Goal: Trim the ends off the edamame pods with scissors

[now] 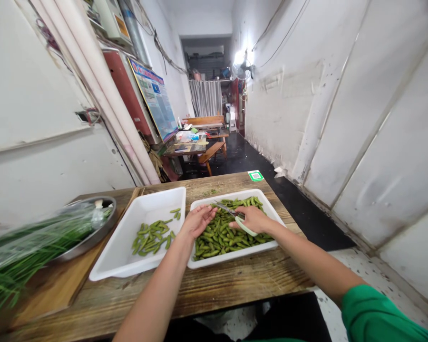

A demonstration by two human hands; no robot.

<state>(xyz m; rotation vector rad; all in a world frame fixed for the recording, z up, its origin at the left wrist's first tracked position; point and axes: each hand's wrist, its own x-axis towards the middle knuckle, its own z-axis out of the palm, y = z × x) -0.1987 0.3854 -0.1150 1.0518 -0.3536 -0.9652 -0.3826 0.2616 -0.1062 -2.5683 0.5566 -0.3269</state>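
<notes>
My right hand (253, 221) grips scissors (225, 207) with pale green handles, their blades apart and pointing left toward my other hand. The fingers of my left hand (200, 221) are curled together beside the scissor tips; what they pinch, if anything, is too small to make out. Both hands are above a white tray (281, 219) filled with green edamame pods (219, 237). To its left, a second white tray (119, 247) holds a smaller, loose scatter of pods (151, 237), a few of them apart near its right wall.
On the wooden table (235, 280), a metal bowl (89, 242) and long green stalks (24, 251) in clear plastic lie at the left, by a wooden board (53, 289). Green trimmings lie behind the trays. A green QR-code card (256, 175) marks the far right corner.
</notes>
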